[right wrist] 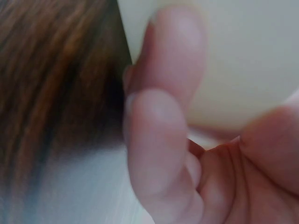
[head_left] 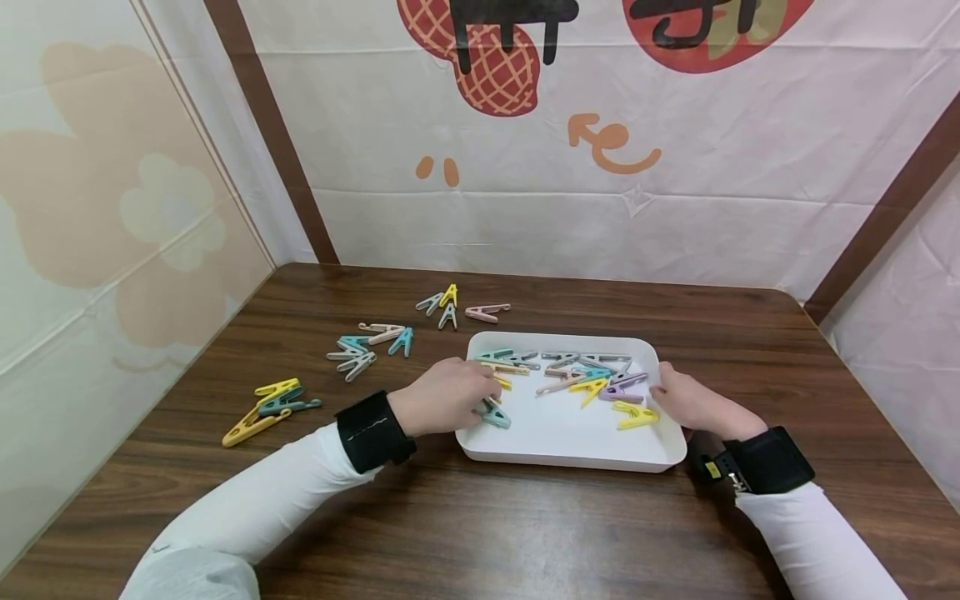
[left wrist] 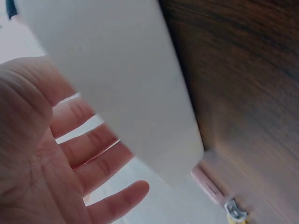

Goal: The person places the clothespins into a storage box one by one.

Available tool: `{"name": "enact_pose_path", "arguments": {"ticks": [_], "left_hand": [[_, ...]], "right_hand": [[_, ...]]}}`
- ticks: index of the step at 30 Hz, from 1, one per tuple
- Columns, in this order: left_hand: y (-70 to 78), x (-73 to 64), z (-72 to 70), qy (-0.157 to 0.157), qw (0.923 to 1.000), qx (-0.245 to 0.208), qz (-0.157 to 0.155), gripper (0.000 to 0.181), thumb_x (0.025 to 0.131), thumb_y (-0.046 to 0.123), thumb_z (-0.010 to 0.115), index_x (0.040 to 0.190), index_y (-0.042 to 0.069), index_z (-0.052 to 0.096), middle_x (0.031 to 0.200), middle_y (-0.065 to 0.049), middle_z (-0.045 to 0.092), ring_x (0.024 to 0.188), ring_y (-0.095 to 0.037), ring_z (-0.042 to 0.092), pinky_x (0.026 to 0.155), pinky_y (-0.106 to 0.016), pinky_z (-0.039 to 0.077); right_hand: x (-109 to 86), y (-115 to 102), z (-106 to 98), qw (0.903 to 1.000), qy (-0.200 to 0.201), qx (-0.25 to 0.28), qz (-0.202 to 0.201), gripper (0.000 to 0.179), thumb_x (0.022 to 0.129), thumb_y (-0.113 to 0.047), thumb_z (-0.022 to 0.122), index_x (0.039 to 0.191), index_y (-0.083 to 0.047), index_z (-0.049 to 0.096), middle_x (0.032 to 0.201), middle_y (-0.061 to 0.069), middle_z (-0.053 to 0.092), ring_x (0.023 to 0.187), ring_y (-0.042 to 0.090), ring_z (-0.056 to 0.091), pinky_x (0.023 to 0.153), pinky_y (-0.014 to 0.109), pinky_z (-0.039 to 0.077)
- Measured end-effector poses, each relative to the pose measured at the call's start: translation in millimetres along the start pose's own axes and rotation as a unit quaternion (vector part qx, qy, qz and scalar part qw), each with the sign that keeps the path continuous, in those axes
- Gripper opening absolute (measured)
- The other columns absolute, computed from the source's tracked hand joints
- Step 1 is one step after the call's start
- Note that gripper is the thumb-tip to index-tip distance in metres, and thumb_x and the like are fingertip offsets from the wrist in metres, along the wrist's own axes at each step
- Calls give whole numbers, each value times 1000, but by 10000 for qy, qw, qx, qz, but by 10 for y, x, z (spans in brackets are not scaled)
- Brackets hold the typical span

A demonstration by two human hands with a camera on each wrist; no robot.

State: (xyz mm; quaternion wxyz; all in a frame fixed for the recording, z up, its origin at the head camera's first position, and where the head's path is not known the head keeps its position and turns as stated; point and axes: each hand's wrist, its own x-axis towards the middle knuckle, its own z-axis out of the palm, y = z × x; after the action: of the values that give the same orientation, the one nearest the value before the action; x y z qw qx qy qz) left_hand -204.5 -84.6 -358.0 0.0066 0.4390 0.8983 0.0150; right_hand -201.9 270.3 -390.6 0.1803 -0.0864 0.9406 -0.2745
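A white rectangular tray point(head_left: 570, 433) holds several pastel clothespins, mostly along its far side. Reaching over its left rim, my left hand point(head_left: 446, 396) has its fingers among the clothespins, beside a teal clothespin point(head_left: 493, 414) and a yellow clothespin point(head_left: 503, 382). In the left wrist view its fingers point(left wrist: 100, 170) are spread and nearly straight, with some tips hidden behind the tray wall point(left wrist: 121, 84). My right hand point(head_left: 693, 402) grips the tray's right side. The right wrist view shows its fingers point(right wrist: 159, 140) bent against the tray's outer wall point(right wrist: 247, 56).
On the brown wooden table point(head_left: 525, 533), left of the tray, lie a yellow and teal clothespin group point(head_left: 273, 408) and a blue, grey and pink group point(head_left: 360, 350). Behind are a small group point(head_left: 447, 305) and a pink clothespin point(head_left: 487, 312). Printed cloth walls point(head_left: 487, 225) enclose the table.
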Motion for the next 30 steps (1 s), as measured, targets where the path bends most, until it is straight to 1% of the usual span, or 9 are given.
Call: {"name": "enact_pose_path", "arguments": {"ticks": [5,9,12,17,19,23,26,28,30], "left_hand": [[-35,-141,-114,265,9990,-137,-321,25,88,24,73,109,12,71,108,-3,65,95,-18,59,81,-37,48],[-114,-302,-227,593,9961,-107,-644,29,89,29,72,111,10,70,107,-4,64,94,-18,59,77,-36,49],[-212,-453,-321,835,9918,-123,-961,29,90,29,71,111,9,70,107,-4,64,96,-19,61,80,-38,50],[-422,-735,-482,1073,9801,-207,-1659,30,91,30,69,111,8,68,112,-8,63,97,-23,60,74,-41,51],[-506,-856,-538,1069,9744,-294,-1957,32,92,30,68,114,8,67,115,-11,63,100,-26,59,72,-44,51],[-666,-1099,-604,862,9629,-530,-2503,40,94,33,64,121,4,63,123,-18,59,113,-35,54,81,-52,47],[-786,-1288,-609,676,9530,-692,-2871,49,95,39,60,126,0,59,128,-24,54,120,-41,47,85,-57,44],[-867,-1418,-601,614,9467,-807,-3059,55,96,43,59,128,-2,56,130,-27,52,122,-44,44,87,-59,42],[-946,-1543,-586,619,9420,-908,-3172,58,96,45,58,128,-3,55,130,-29,51,122,-46,43,89,-60,41]], "right_hand": [[0,-12,-14,10000,-14,13,-1,50,102,-8,39,136,21,15,100,31,51,52,20,55,46,35,49],[4,-12,-16,10000,-6,9,-11,49,102,-8,39,136,20,16,102,31,51,54,20,55,47,35,49],[-1,-13,-24,10000,-8,9,-36,49,103,-8,39,135,20,16,101,31,50,54,21,55,47,35,49],[-10,-18,-32,10000,-13,-3,-31,48,103,-8,39,134,21,17,98,29,51,54,21,56,46,35,49],[-10,-18,-30,10000,-13,-3,2,48,103,-8,39,134,20,17,96,28,52,54,21,56,46,35,49],[-7,-5,-29,10000,-11,-26,16,47,102,-7,39,133,20,18,93,26,52,55,21,56,46,35,49],[-12,-13,-28,10000,-33,-15,54,48,102,-8,39,134,20,17,95,27,52,55,21,56,47,35,49],[-14,-19,-28,10000,-50,-9,53,48,102,-8,39,135,20,17,96,28,52,55,21,56,47,35,49],[-21,-30,-33,10000,-53,11,34,49,102,-9,40,135,20,17,96,28,52,56,21,56,47,35,49]]}}
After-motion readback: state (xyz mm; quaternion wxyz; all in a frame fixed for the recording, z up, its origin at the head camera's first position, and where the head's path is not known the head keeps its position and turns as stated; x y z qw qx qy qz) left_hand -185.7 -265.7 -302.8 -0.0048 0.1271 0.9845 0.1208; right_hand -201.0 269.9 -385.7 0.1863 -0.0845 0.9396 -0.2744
